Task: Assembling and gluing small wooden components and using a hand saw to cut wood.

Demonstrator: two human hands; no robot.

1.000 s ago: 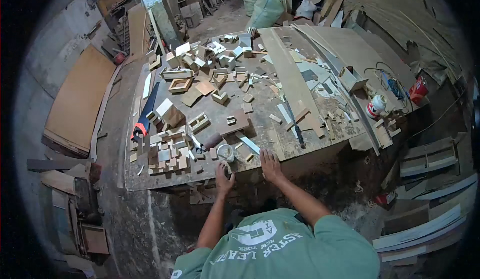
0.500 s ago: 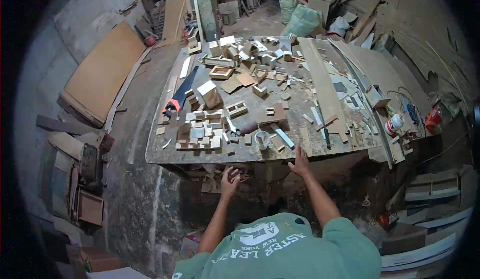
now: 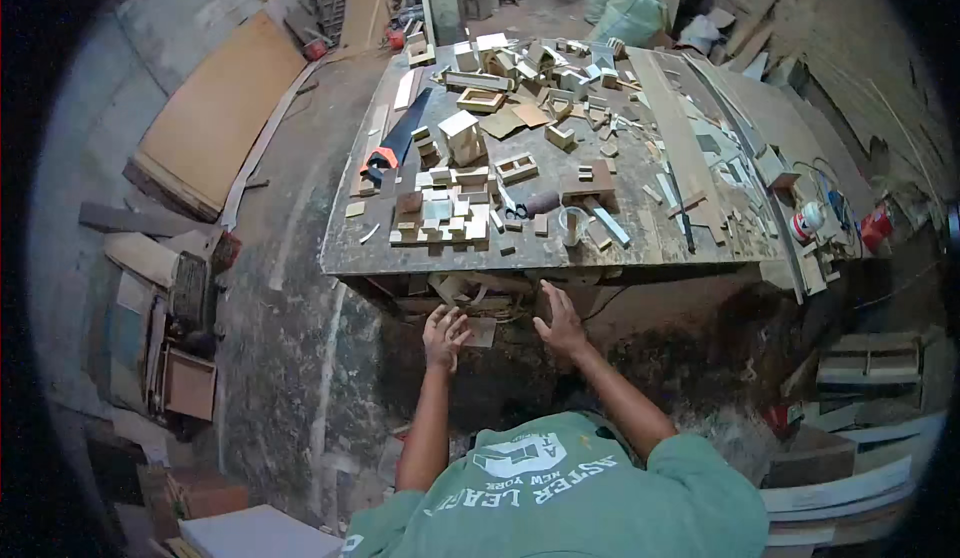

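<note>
Both of my hands hang in the air just before the near edge of a wooden worktable (image 3: 640, 243), apart from each other and holding nothing. My left hand (image 3: 443, 336) has its fingers spread and slightly curled. My right hand (image 3: 562, 326) is stretched out, fingers up. On the tabletop beyond them lies a built-up wooden block model (image 3: 440, 228) of many small pieces. To its right are scissors (image 3: 514, 208), a dark roll (image 3: 543, 202), a clear plastic cup (image 3: 573, 226) and a pale wood strip (image 3: 608, 223).
A handsaw (image 3: 400, 138) with an orange and black handle lies on the table's left side. Small wooden boxes and offcuts (image 3: 520, 93) crowd the far half. A white bottle (image 3: 806, 220) and a red container (image 3: 876, 228) stand at right. Large boards (image 3: 220, 118) lean on the left wall.
My right hand has moved left and drawn back from the table's edge, and my left hand has opened a little. The view has shifted, so the table sits higher and further right.
</note>
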